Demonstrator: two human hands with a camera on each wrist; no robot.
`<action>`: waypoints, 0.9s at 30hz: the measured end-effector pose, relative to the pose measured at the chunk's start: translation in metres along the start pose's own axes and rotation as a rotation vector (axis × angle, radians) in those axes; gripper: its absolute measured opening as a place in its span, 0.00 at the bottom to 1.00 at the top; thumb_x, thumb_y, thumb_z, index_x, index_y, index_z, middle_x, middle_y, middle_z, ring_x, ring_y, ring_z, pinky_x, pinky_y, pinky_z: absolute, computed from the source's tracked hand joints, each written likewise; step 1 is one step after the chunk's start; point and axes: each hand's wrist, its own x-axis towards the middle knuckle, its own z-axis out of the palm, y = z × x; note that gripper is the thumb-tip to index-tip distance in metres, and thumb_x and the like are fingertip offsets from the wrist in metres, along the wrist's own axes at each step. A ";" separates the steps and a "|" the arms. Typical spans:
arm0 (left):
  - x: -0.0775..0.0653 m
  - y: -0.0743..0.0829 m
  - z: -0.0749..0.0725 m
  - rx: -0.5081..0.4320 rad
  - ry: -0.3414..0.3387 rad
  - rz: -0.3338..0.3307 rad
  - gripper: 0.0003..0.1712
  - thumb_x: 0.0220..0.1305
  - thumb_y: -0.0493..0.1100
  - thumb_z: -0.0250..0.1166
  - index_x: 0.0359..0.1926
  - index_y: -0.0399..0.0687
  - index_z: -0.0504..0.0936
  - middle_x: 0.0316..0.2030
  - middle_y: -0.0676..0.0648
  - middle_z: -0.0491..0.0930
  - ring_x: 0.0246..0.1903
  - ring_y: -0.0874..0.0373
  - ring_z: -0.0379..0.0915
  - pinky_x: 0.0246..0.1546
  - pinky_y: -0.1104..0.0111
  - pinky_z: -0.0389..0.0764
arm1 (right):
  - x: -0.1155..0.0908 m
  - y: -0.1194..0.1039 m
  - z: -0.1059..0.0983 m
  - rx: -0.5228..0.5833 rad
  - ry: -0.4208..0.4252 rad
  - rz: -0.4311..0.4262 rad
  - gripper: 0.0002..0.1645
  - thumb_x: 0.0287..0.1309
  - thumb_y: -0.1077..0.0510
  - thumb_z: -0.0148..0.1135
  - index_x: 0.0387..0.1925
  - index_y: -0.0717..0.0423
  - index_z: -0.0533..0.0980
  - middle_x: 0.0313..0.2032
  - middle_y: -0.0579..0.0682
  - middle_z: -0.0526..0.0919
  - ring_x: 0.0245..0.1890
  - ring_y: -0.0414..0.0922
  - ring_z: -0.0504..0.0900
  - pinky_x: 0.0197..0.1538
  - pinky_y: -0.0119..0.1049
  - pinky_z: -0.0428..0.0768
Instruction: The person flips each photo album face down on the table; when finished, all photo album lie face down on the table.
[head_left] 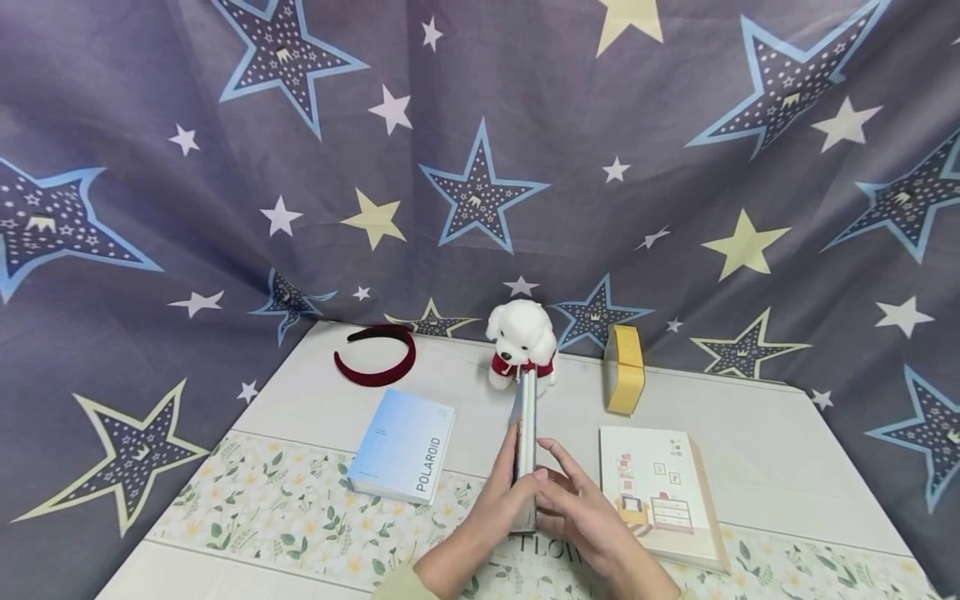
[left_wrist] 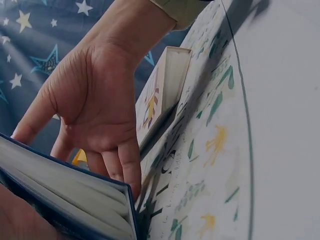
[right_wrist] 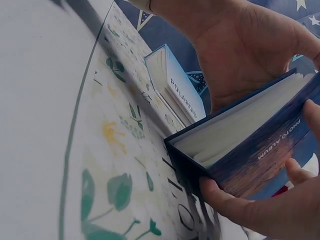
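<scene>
A thin dark-blue photo album (head_left: 527, 433) stands on edge between both hands, and its page edges show from above. My left hand (head_left: 491, 492) grips it from the left, fingers along one cover and thumb across the page edges. On the opposite side my right hand (head_left: 581, 508) spreads its fingers against the cover. The right wrist view shows several fingertips (right_wrist: 215, 192) touching that cover, which reads "PHOTO ALBUM" (right_wrist: 280, 137). In the left wrist view the right palm (left_wrist: 100, 100) faces the album's pages (left_wrist: 65, 185), its fingertips hidden behind the cover.
A light-blue Polaroid book (head_left: 401, 446) lies left of the hands, with a dark-red headband (head_left: 378, 379) behind it. A white plush dog (head_left: 521, 337) sits beyond the album. To the right are a yellow box-like object (head_left: 626, 371) and a thick illustrated book (head_left: 660, 492).
</scene>
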 end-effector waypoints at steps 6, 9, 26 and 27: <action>-0.004 -0.001 -0.004 -0.011 -0.013 0.020 0.40 0.73 0.53 0.45 0.78 0.55 0.37 0.76 0.39 0.34 0.74 0.40 0.32 0.66 0.37 0.41 | 0.000 0.001 0.002 -0.060 0.074 -0.023 0.44 0.65 0.50 0.61 0.76 0.42 0.51 0.70 0.69 0.54 0.58 0.57 0.74 0.54 0.51 0.78; -0.005 -0.002 -0.007 -0.031 -0.006 0.035 0.39 0.73 0.51 0.44 0.78 0.52 0.39 0.76 0.39 0.37 0.74 0.42 0.34 0.68 0.40 0.41 | 0.000 0.002 0.002 -0.083 0.103 -0.019 0.45 0.64 0.50 0.63 0.76 0.43 0.52 0.71 0.71 0.51 0.61 0.61 0.70 0.54 0.52 0.78; -0.010 -0.003 -0.024 -0.214 0.042 -0.011 0.41 0.63 0.37 0.44 0.77 0.44 0.43 0.76 0.42 0.44 0.71 0.44 0.50 0.58 0.50 0.71 | 0.000 0.010 -0.013 -0.164 0.223 -0.030 0.50 0.59 0.56 0.66 0.76 0.58 0.49 0.73 0.68 0.50 0.70 0.68 0.54 0.59 0.55 0.73; -0.009 -0.003 -0.025 -0.232 0.040 -0.017 0.42 0.62 0.36 0.44 0.77 0.44 0.43 0.76 0.43 0.44 0.70 0.44 0.53 0.56 0.53 0.74 | 0.001 0.010 -0.014 -0.160 0.220 -0.036 0.50 0.59 0.57 0.66 0.76 0.58 0.50 0.73 0.67 0.49 0.70 0.68 0.53 0.59 0.54 0.73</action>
